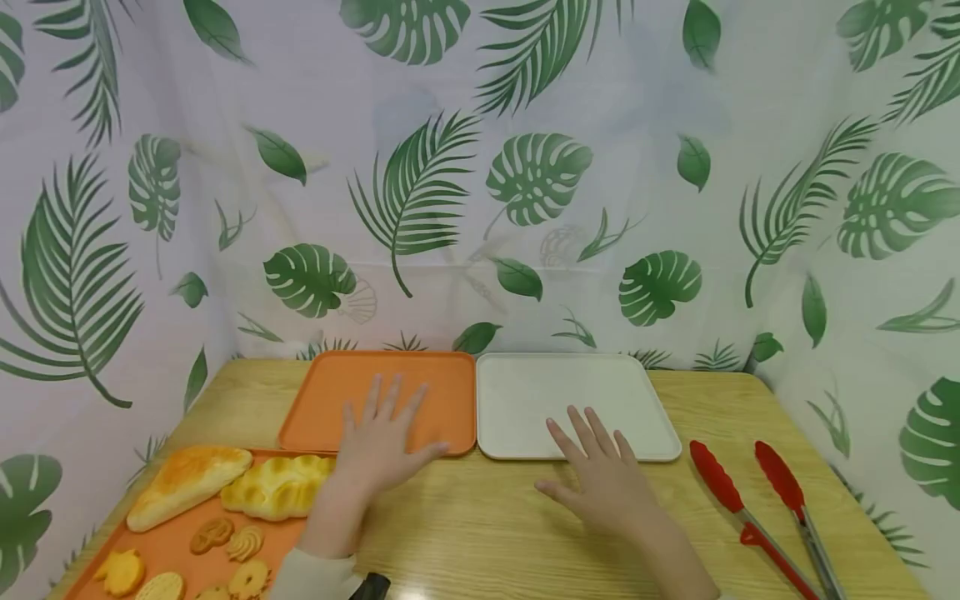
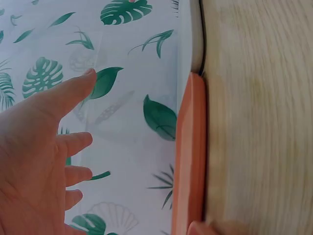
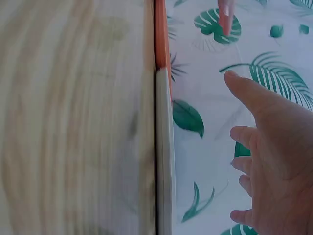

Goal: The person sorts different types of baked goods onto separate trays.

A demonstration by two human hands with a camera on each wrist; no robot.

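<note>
My left hand (image 1: 381,446) is spread with straight fingers over the front of the empty orange tray (image 1: 442,392), holding nothing. In the left wrist view the same hand (image 2: 34,152) shows its palm side, with the tray's edge (image 2: 190,161) to its right. My right hand (image 1: 600,479), also spread and holding nothing, has its fingertips over the front edge of the white tray (image 1: 525,408). The right wrist view shows this hand (image 3: 279,156) beside the white tray's edge (image 3: 164,156). Both trays stand side by side at the back of the table.
At the front left, another orange tray (image 1: 176,554) holds a long bread (image 1: 187,483), a braided loaf (image 1: 277,487) and several cookies (image 1: 245,543). Red-tipped tongs (image 1: 780,508) lie at the right on the wooden table (image 1: 465,533). Leaf-printed cloth (image 1: 450,308) hangs behind and at the sides.
</note>
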